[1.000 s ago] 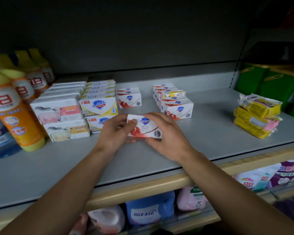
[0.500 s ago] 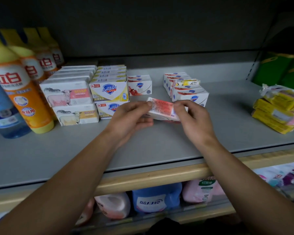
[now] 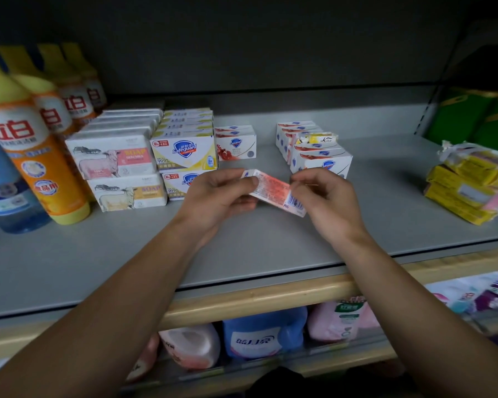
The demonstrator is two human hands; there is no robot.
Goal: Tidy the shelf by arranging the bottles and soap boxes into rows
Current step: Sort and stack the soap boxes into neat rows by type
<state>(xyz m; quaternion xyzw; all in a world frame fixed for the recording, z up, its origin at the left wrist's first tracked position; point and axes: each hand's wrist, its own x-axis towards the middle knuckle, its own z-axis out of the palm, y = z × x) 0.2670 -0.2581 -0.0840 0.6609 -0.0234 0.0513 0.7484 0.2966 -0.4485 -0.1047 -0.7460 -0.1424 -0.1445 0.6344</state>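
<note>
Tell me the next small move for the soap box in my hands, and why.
Probably turn the soap box so its front faces you, then set it down before the short red-and-white row. Both the left hand and right hand hold it above the shelf with its barcode side showing, and bare shelf lies in front of that matching row.

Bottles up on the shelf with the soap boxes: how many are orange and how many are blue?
Orange bottles: 4
Blue bottles: 1
Total: 5
</note>
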